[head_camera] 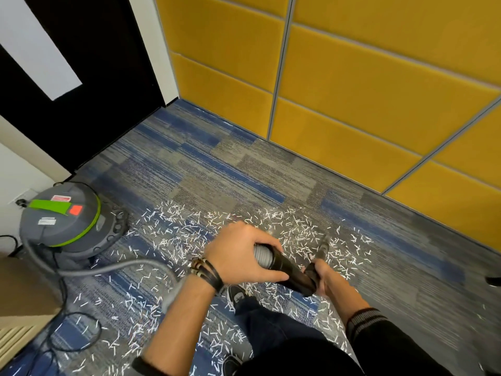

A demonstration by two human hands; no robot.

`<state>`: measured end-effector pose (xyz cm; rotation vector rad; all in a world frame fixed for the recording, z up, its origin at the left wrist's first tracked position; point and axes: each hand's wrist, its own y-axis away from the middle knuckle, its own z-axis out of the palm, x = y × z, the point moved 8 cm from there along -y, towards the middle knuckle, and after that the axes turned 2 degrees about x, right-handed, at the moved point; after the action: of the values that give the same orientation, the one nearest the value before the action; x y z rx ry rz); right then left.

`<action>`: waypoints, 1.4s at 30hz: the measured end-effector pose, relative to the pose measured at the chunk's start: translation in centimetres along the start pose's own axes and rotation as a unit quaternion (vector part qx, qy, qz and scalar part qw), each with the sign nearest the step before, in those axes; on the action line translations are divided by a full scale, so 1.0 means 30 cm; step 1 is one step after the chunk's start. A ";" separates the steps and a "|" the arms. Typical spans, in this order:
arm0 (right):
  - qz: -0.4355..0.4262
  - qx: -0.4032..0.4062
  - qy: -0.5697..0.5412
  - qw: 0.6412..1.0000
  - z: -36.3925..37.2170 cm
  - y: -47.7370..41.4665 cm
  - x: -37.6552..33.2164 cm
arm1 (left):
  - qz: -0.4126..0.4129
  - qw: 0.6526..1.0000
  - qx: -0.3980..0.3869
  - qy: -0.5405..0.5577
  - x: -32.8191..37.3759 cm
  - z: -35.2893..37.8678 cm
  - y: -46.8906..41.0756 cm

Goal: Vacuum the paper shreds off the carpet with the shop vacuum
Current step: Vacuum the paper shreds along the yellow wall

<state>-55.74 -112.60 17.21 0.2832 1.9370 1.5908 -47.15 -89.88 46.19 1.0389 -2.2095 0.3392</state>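
The black handle [290, 270] of the vacuum's hose is held just in front of the person, above the carpet [217, 164]. Its long axis slants from upper left to lower right. From its lower end a thin wand [322, 249] points forward and down, away from the person, into the paper shreds [173, 240]. The wand is blurred, and its tip cannot be made out against the floor.

The left hand [238, 253] grips the joint where the grey ribbed hose [261, 257] enters the handle, with the thumb below and the fingers curled over the top. The right hand [324, 280] is wrapped round the base of the wand, largely hidden behind the handle.

The hose loops left across the floor to the shop vacuum [62, 221], a grey drum with green trim standing on the carpet at the left, near a dark door [95, 63]. A black cord [62, 308] trails below it. White shreds lie thickly around the person's shoe [237, 294] and legs. Yellow padded wall panels [352, 77] border the far side.
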 end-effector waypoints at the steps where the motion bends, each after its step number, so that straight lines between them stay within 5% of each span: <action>1: -0.004 0.000 0.009 1.000 0.001 0.003 -0.008 | 0.006 1.000 0.014 -0.015 0.009 0.001 0.003; 14: -0.002 0.003 0.015 1.000 -0.076 0.036 0.105 | 0.006 1.000 -0.007 0.002 0.075 0.052 0.096; 22: -0.068 0.016 0.066 0.995 -0.158 0.078 -0.013 | 0.010 0.997 0.073 0.004 0.166 0.095 0.137; 27: -0.072 -0.003 0.038 0.997 -0.179 0.046 -0.075 | -0.005 0.998 0.063 -0.016 0.197 0.192 0.083; 35: -0.008 0.034 -0.069 0.997 -0.379 -0.078 0.034 | 0.024 0.998 -0.054 -0.025 0.227 0.296 -0.101; 42: -0.015 -0.030 -0.098 0.995 -0.260 -0.050 -0.088 | 0.077 0.995 -0.005 -0.067 0.315 0.185 -0.186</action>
<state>-57.81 -120.71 17.36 0.3697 1.7331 1.5377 -49.83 -101.72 48.09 0.9115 -2.4162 0.3349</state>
